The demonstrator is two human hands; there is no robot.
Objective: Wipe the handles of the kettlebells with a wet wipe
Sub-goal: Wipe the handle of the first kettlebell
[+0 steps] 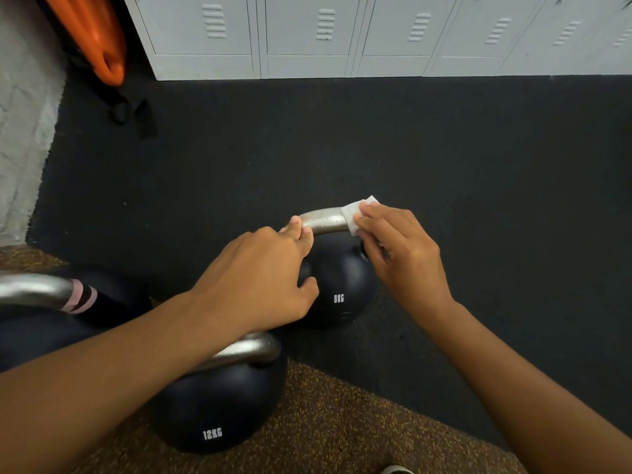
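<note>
Your right hand (400, 254) fingers clamp wet wipe (355, 213) on 8KG kettlebell (338, 289) handle (325, 222); your left hand (260, 278) fingers pinch handle's left end.

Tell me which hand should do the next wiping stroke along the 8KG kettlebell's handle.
Right. The right hand already presses the wet wipe onto the handle; the left hand only steadies its other end and holds no wipe.

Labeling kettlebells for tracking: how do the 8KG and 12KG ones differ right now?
The 8KG kettlebell stands on black matting; the 12KG kettlebell stands mostly on speckled brown flooring. The 8KG's handle is held by the left hand and wiped by the right hand with the wet wipe; the 12KG's is untouched. Both: black bodies, bare metal handles.
</note>
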